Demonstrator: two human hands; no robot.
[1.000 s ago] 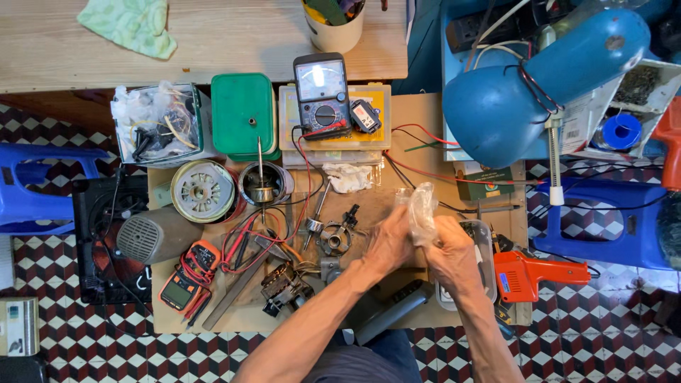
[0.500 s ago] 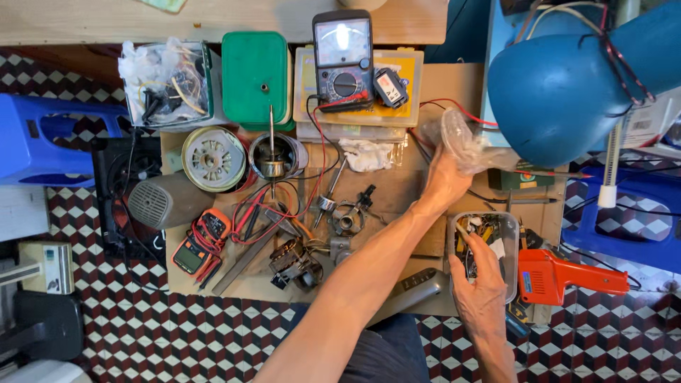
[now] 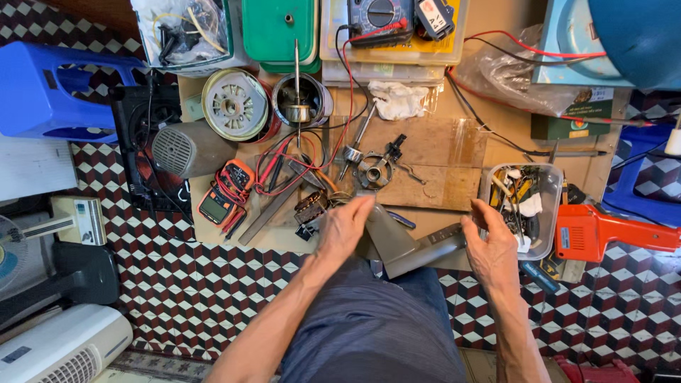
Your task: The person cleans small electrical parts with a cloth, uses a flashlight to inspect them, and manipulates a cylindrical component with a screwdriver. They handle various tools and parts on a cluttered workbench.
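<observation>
Low wooden board [image 3: 454,96] with tool tub [image 3: 550,186], rag [image 3: 397,99], orange multimeter [image 3: 225,193].

One head-worn view, looking straight down from above the seated person; the cluttered board [image 3: 425,152] fills the upper half toward twelve o'clock; lap and forearms enter from six; tiled floor [image 3: 213,298] rings it; moderately close.

Bare board [image 3: 433,142] between cluttered parts [image 3: 376,170]
</observation>
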